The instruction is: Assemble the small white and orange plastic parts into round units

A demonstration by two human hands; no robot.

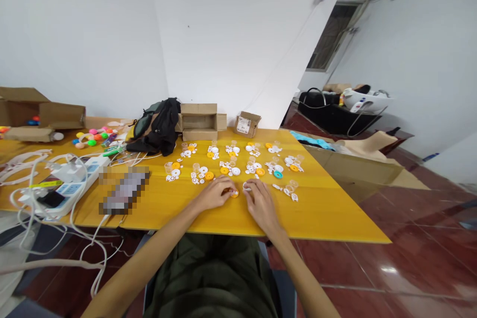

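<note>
My left hand (215, 194) has its thumb and fingers closed on the edge of a small orange round plastic piece (234, 194) near the table's front. To its right, my right hand (262, 205) pinches a white round plastic piece (246, 187). The two pieces are a short way apart. Beside my right hand lie a clear plastic cup (293, 184) and white dotted pieces (294, 198). Beyond both hands, several small groups of parts cover the table, among them an orange ring (209, 176), a teal ring (278, 175) and a white disc (236, 172).
The yellow table (320, 213) holds a power strip (80, 184) with tangled cables, a blurred-out phone (124, 191) and a black bag (160, 126). Along the wall stand an open cardboard box (199, 134) and a smaller box (247, 124). Colourful balls (91, 142) lie at left.
</note>
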